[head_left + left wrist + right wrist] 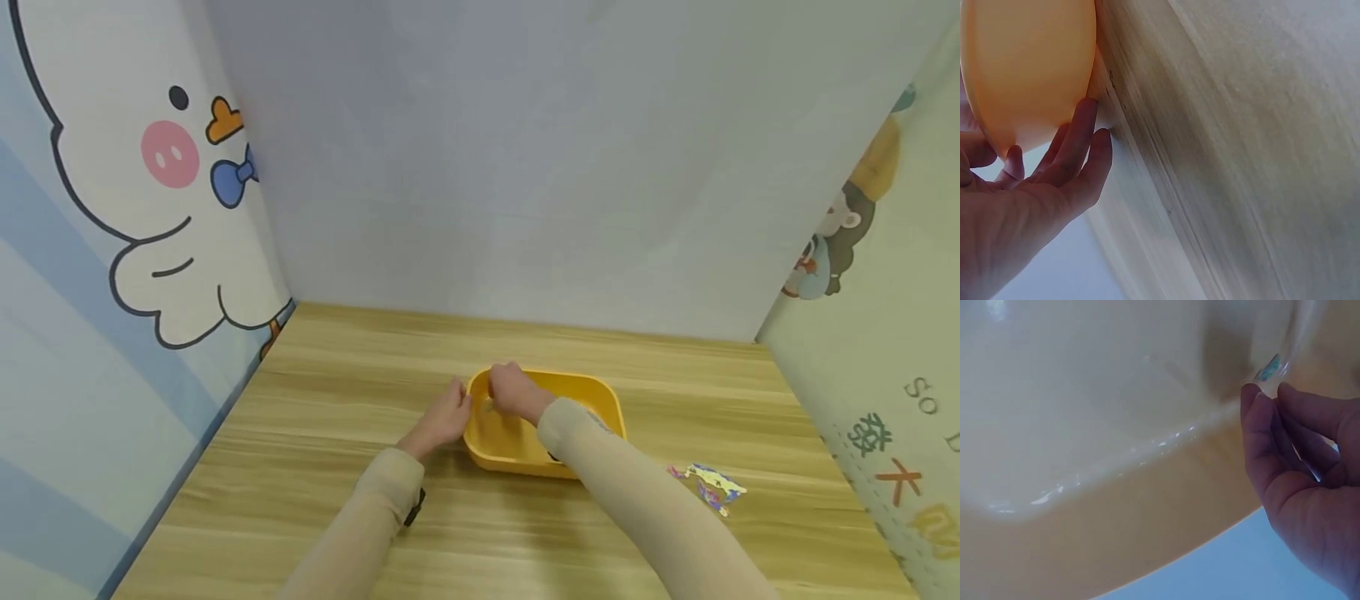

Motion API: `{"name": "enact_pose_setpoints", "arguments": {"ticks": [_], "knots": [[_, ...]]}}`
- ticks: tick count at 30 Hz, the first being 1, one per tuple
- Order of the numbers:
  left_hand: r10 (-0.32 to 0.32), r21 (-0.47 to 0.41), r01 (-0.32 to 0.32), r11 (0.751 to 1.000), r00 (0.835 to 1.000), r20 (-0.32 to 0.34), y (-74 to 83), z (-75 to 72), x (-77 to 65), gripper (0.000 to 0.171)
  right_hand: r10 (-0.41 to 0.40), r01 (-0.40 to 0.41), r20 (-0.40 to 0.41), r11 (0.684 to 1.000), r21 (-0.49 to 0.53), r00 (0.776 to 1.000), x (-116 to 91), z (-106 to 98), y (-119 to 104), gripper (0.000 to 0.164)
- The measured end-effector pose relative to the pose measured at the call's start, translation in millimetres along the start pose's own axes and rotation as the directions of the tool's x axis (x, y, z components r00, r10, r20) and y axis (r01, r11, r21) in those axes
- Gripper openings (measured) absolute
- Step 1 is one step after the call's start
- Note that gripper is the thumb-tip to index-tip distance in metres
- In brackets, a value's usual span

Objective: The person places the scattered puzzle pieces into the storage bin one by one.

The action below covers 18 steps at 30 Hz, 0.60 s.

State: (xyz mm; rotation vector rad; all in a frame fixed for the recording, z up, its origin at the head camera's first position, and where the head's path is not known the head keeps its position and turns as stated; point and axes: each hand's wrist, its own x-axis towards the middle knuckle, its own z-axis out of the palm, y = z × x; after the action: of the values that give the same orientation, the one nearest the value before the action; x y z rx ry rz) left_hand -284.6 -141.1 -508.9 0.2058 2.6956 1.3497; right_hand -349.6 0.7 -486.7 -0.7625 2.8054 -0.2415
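A shallow yellow plastic basin (498,461) stands on the wooden table. My left hand (444,417) holds its left end. In the left wrist view, the fingers (1071,147) of that hand lie along the basin's outer wall (1032,69). My right hand (517,392) reaches inside, near the far left corner. Its thumb and fingertips pinch a small, clear-looking piece with a teal-green patch (1267,367), close to the basin's inner wall. I cannot tell what the piece is. The right forearm hides part of the basin's right side.
To the right of the basin lies a torn, colourful piece of wrapper (712,483) on the table (337,400). A pale wall (525,167) rises behind the table, with printed cartoon panels on both sides. Bright glints (1163,444) line the basin's inner bottom edge.
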Motion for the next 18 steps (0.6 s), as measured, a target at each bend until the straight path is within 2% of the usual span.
{"name": "enact_pose_setpoints", "arguments": {"ticks": [2,6,10,14,18], "knots": [[-0.004,-0.004,0.004,1.000,1.000,-0.004,-0.1,1.6,0.7,0.010,-0.006,0.006,-0.003,1.000,-0.001,1.000,-5,-4,2,0.004],[-0.005,0.007,0.005,1.000,1.000,-0.018,-1.6,3.5,2.3,0.011,-0.029,0.028,-0.019,1.000,-0.014,0.999,-16,-15,6,0.010],[-0.019,0.021,0.019,1.000,1.000,-0.024,-1.3,2.9,2.4,0.012,-0.036,0.037,-0.025,0.999,0.022,0.999,-29,-30,12,0.015],[-0.046,0.031,0.046,0.998,0.999,-0.005,1.8,2.4,1.3,0.015,-0.041,0.045,-0.052,0.996,0.082,0.998,-45,-43,25,0.017],[-0.057,0.028,0.057,0.998,0.998,0.021,1.9,3.7,2.3,0.016,-0.092,0.102,-0.099,0.989,0.105,0.991,-60,-53,43,0.016]]}}
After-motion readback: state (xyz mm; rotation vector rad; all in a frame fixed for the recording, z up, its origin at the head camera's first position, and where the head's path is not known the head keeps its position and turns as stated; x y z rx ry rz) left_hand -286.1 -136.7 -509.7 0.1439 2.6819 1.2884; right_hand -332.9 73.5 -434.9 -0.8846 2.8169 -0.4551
